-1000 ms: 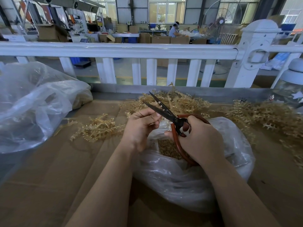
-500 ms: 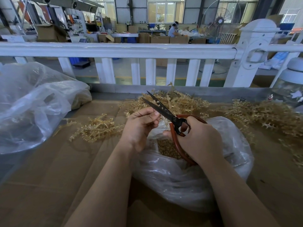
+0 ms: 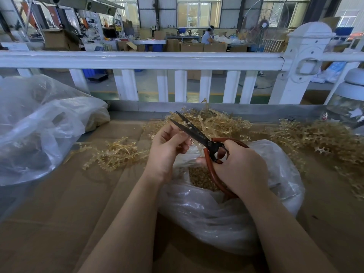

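Observation:
My right hand grips the red-brown handles of black-bladed scissors; the blades are apart and point up and left. My left hand has its fingers curled at the blades and pinches something small that I cannot make out. Both hands hover over an open clear plastic bag with small tan pieces inside. Tan plastic sprues lie on the cardboard-covered table.
More sprue heaps lie behind the hands and at the right. A large clear bag bulges at the left. A white railing runs behind the table. A white-lidded jar stands far right.
Both hands have lifted slightly and the scissors with them. The left hand's fingers have shifted at the blades.

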### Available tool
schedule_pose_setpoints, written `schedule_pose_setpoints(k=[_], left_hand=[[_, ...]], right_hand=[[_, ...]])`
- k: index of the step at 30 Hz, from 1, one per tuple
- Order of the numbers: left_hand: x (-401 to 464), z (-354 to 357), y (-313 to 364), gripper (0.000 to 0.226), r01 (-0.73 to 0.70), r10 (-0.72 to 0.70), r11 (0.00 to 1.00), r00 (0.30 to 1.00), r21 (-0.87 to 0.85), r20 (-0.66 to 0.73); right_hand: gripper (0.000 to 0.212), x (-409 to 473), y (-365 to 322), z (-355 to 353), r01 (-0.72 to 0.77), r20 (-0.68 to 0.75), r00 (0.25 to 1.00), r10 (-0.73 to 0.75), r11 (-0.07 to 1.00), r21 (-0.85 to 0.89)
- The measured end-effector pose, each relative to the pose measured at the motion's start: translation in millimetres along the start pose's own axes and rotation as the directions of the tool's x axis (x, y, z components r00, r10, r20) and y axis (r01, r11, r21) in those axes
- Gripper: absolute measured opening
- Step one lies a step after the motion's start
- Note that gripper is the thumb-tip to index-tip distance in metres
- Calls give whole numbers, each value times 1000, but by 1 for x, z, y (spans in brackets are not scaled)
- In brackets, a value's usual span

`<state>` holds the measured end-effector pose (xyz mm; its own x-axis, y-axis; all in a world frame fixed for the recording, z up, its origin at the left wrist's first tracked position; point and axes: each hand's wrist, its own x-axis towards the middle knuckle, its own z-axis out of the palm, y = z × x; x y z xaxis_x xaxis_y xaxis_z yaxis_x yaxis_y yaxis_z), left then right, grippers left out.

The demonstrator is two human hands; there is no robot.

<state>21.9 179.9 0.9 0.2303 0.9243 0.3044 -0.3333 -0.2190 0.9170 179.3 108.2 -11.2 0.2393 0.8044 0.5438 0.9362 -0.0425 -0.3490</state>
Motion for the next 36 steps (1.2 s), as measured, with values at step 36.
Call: schedule_pose_setpoints(k=[36], left_hand=[[3, -6, -3, 13, 35, -23, 996, 989, -82, 144]], right_hand=[[77, 0, 0, 3, 13, 14, 1000, -14, 997, 74]])
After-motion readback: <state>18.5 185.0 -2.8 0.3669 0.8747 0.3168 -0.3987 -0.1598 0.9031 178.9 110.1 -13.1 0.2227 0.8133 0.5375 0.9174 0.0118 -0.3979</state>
